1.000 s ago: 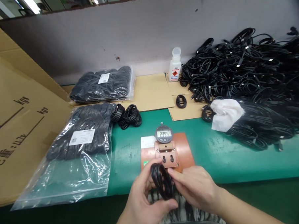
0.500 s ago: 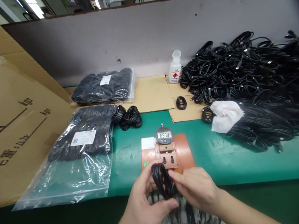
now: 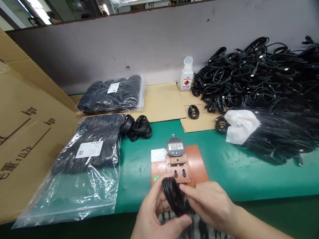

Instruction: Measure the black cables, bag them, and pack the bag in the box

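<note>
A coiled black cable [image 3: 173,195] stands on edge between both hands at the near edge of the green table [image 3: 230,169]. My left hand [image 3: 150,218] wraps round its left side, thumb under the coil. My right hand [image 3: 209,205] pinches its right side with fingertips together. Just beyond the coil sits a brown fixture plate [image 3: 197,163] carrying a digital gauge [image 3: 175,147] whose display reads 6664.
A large heap of loose black cables [image 3: 266,90] fills the right. A white cloth [image 3: 241,124] lies on it. Two clear bags of coils [image 3: 89,154] [image 3: 112,95] lie left, beside a cardboard box [image 3: 19,132]. A white bottle [image 3: 186,76] and cardboard sheets [image 3: 161,101] sit at the back.
The gauge reading went from 2394 to 6578 to 6664. Both hands keep hold of the coil and have barely shifted; the view tilted slightly.
</note>
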`<state>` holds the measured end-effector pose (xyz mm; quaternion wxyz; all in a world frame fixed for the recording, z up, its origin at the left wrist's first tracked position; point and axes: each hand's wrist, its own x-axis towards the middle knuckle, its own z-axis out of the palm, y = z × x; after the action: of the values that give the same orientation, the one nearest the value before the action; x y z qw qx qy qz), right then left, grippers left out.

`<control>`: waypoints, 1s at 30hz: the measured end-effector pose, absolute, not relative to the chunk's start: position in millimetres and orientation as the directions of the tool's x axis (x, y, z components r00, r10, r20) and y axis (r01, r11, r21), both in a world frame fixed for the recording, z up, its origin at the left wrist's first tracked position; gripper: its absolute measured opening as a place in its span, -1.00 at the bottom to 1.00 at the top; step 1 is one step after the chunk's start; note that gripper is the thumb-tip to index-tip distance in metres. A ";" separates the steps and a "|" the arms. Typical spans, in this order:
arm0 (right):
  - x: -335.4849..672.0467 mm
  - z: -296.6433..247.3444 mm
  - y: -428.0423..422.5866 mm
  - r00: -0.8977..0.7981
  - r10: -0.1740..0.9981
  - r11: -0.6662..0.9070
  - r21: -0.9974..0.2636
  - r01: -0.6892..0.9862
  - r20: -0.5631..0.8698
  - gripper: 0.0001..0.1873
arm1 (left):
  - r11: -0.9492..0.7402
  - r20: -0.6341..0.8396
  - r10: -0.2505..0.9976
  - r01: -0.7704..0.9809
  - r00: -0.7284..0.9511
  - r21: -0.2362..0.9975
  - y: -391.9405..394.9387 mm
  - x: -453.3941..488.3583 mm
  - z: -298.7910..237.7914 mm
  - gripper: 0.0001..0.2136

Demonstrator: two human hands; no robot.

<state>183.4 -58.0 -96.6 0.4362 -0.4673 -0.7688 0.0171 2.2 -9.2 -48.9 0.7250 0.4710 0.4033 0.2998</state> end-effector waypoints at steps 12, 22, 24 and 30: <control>183.2 -95.6 -57.7 -0.191 0.739 0.571 -0.449 0.687 0.647 -0.70 | 0.391 -0.310 0.822 -0.076 0.478 0.917 -9.4 4.2 -46.3 -0.35; 182.8 -101.3 -58.6 -0.189 0.744 0.564 -0.451 0.691 0.640 -0.67 | 0.375 -0.281 0.815 -0.090 0.507 0.923 -7.9 4.7 -45.6 -0.37; 182.6 -100.6 -58.3 -0.188 0.742 0.566 -0.451 0.690 0.643 -0.66 | 0.379 -0.287 0.810 -0.082 0.511 0.922 -7.8 4.6 -45.3 -0.37; 184.2 -101.0 -59.1 -0.193 0.754 0.566 -0.471 0.677 0.628 -0.61 | 0.371 -0.284 0.808 -0.071 0.517 0.926 -7.4 2.9 -46.4 -0.38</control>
<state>184.2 -59.1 -101.0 0.4340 -0.4639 -0.7710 0.0441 2.9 -7.4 -46.4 0.7309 0.4734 0.3890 0.3006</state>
